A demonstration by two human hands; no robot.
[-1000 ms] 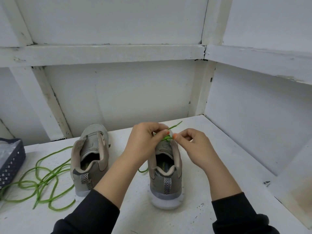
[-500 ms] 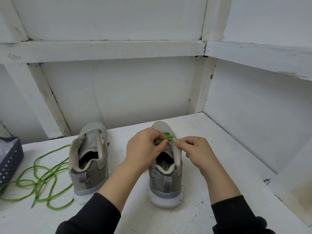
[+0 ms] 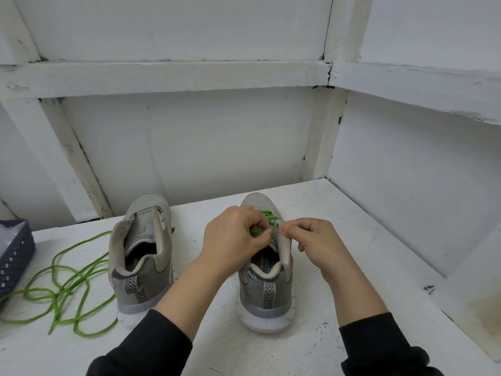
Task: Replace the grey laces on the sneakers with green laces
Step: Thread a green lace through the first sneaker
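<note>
Two grey sneakers stand heel-toward-me on the white table point(image 3: 339, 229). The right sneaker point(image 3: 264, 294) carries a green lace point(image 3: 268, 216) across its top. My left hand point(image 3: 233, 240) pinches that lace over the shoe's opening. My right hand point(image 3: 317, 245) pinches the shoe's upper edge beside the lace, thumb on the tongue. The left sneaker point(image 3: 143, 256) stands unlaced, its tongue up. A second green lace point(image 3: 62, 289) lies loose in loops to its left. No grey lace shows.
A dark woven basket point(image 3: 15, 253) sits at the table's left edge. White walls with beams close in the table behind and on the right. A step drops off at the right front.
The lace end that stuck out beyond the shoe's toe a second ago is gone from view. Both hands have come down closer onto the shoe's top.
</note>
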